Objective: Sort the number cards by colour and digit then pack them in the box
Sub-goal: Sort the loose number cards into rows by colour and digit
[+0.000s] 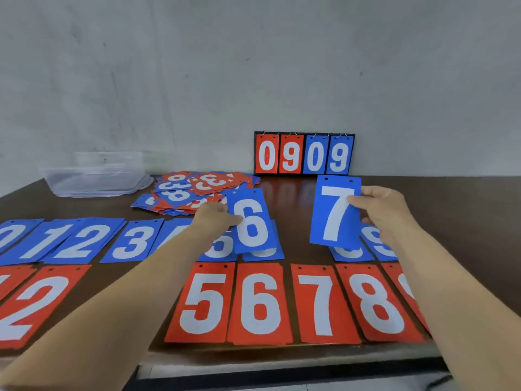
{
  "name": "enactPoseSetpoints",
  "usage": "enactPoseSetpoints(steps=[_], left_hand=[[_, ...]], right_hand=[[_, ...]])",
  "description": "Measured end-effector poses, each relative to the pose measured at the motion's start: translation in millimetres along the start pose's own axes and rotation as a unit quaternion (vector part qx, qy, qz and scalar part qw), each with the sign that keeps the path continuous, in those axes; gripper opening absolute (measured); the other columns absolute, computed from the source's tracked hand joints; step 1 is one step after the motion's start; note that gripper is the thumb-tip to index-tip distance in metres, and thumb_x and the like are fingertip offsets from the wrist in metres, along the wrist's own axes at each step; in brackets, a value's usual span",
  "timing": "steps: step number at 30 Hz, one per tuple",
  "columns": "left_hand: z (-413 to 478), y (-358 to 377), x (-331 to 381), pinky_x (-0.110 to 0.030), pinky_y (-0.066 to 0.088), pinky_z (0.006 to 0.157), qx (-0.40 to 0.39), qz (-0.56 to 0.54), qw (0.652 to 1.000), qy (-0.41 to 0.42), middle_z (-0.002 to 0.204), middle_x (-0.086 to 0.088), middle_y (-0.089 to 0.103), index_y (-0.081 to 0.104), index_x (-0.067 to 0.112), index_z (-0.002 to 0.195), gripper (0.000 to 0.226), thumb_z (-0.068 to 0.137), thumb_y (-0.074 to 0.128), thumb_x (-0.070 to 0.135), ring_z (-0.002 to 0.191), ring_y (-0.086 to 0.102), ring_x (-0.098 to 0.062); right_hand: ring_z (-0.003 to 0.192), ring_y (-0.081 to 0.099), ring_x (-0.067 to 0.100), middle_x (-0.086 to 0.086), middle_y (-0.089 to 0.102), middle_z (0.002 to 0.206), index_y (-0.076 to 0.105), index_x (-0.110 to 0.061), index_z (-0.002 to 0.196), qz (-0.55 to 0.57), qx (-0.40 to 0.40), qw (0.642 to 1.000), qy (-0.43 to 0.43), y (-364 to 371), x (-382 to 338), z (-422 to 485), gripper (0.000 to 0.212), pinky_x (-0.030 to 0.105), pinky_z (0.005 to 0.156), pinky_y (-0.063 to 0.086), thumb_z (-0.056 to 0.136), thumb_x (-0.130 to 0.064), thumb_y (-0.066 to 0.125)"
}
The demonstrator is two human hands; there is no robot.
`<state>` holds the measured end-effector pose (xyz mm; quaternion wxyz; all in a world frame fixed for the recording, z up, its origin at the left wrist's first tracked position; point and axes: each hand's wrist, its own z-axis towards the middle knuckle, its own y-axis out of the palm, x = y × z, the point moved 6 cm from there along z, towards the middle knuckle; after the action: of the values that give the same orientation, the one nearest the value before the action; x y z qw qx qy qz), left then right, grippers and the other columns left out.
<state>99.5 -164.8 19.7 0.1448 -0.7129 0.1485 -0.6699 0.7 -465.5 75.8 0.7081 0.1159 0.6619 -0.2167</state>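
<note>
My left hand (215, 218) pinches a blue 6 card (251, 221) by its left edge, held above the blue row. My right hand (380, 210) pinches a blue 7 card (335, 213) by its right edge, lifted over a gap in that row. Blue cards lie in a row on the brown table (451, 221), from blue 0 (11, 235) at the left to blue 9 (379, 244) at the right. In front lies a red row, including red 2 (36, 303), red 5 (204, 303) and red 8 (377, 303). An unsorted pile of cards (194, 193) sits behind.
A clear plastic box (95, 176) with its lid stands at the back left of the table. A small flip scoreboard (304, 154) reading 0909 leans against the grey wall. The table's front edge runs just below the red row.
</note>
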Motion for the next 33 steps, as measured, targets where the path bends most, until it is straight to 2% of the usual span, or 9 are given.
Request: enactPoseSetpoints(steps=[5,9,12,15,17,20,23,27,33], left_hand=[[7.1,20.9,8.9,-0.023,0.041,0.060,-0.005,0.070,0.997,0.012,0.091,-0.011,0.059,0.062,0.006,0.096,0.020,0.085,0.072,0.018,0.076,0.053,-0.018],[16.0,31.2,5.3,-0.021,0.046,0.059,-0.012,0.104,0.994,0.018,0.085,-0.006,0.063,0.061,0.006,0.086,0.014,0.085,0.072,0.015,0.073,0.057,-0.017],[20.8,36.9,1.5,-0.017,0.043,0.058,-0.004,0.161,0.987,0.027,0.077,0.008,0.058,0.057,0.019,0.077,0.016,0.087,0.070,0.018,0.077,0.058,-0.014],[23.2,42.2,-2.4,-0.027,0.049,0.078,0.010,0.266,0.963,0.042,0.106,0.000,0.064,0.061,0.014,0.115,0.032,0.087,0.069,0.028,0.099,0.060,-0.019],[24.5,44.5,-4.9,-0.035,0.050,0.089,0.026,0.332,0.942,0.052,0.114,-0.001,0.065,0.058,0.017,0.122,0.040,0.087,0.067,0.034,0.103,0.060,-0.020],[24.0,48.0,-2.6,-0.035,0.047,0.090,0.052,0.425,0.901,0.074,0.103,0.002,0.064,0.058,0.020,0.113,0.034,0.087,0.062,0.042,0.102,0.056,-0.019],[24.3,49.9,0.2,-0.036,0.042,0.093,0.068,0.465,0.878,0.088,0.113,-0.001,0.059,0.055,0.020,0.117,0.039,0.087,0.062,0.044,0.111,0.051,-0.022],[21.0,50.2,3.0,-0.036,0.039,0.098,0.080,0.464,0.876,0.100,0.125,-0.004,0.052,0.051,0.020,0.127,0.047,0.088,0.064,0.042,0.119,0.048,-0.023],[20.2,46.0,1.2,-0.040,0.034,0.106,0.071,0.408,0.904,0.110,0.135,-0.003,0.049,0.045,0.025,0.138,0.057,0.088,0.064,0.041,0.128,0.042,-0.023]], right_hand=[[0.065,0.060,0.007,0.006,0.068,0.090,0.065,-0.006,0.104,-0.064,-0.043,0.997,0.027,13.6,17.3,15.0,0.014,0.014,0.042,0.042,0.090,-0.006,0.065],[0.068,0.062,0.008,0.008,0.068,0.093,0.065,-0.004,0.102,-0.103,-0.071,0.992,0.036,44.8,31.8,35.7,0.014,0.014,0.043,0.042,0.088,-0.006,0.067],[0.078,0.068,0.022,0.014,0.071,0.095,0.066,0.000,0.091,-0.145,-0.070,0.986,0.036,62.7,48.8,51.0,0.008,0.031,0.059,0.055,0.085,-0.004,0.069],[0.084,0.069,0.031,0.018,0.071,0.090,0.067,0.005,0.094,-0.250,-0.061,0.966,0.008,74.3,62.2,62.4,0.016,0.047,0.075,0.057,0.083,-0.006,0.068],[0.086,0.066,0.030,0.016,0.069,0.092,0.066,0.000,0.096,-0.340,-0.048,0.939,-0.028,78.1,67.2,65.2,0.014,0.044,0.075,0.055,0.084,-0.007,0.065],[0.087,0.062,0.026,0.007,0.065,0.097,0.058,-0.010,0.101,-0.426,-0.042,0.902,-0.057,80.8,71.9,64.5,0.014,0.040,0.072,0.053,0.087,-0.010,0.062],[0.093,0.059,0.023,0.004,0.061,0.107,0.051,-0.015,0.117,-0.470,-0.044,0.879,-0.064,82.5,74.5,63.8,0.029,0.035,0.072,0.049,0.091,-0.017,0.063],[0.101,0.057,0.021,0.004,0.055,0.121,0.045,-0.018,0.130,-0.500,-0.040,0.862,-0.078,84.9,73.0,63.9,0.044,0.029,0.070,0.044,0.091,-0.019,0.064],[0.105,0.058,0.018,0.000,0.054,0.123,0.051,-0.021,0.130,-0.476,-0.048,0.871,-0.115,91.1,65.2,56.6,0.038,0.029,0.076,0.046,0.093,-0.024,0.061]])
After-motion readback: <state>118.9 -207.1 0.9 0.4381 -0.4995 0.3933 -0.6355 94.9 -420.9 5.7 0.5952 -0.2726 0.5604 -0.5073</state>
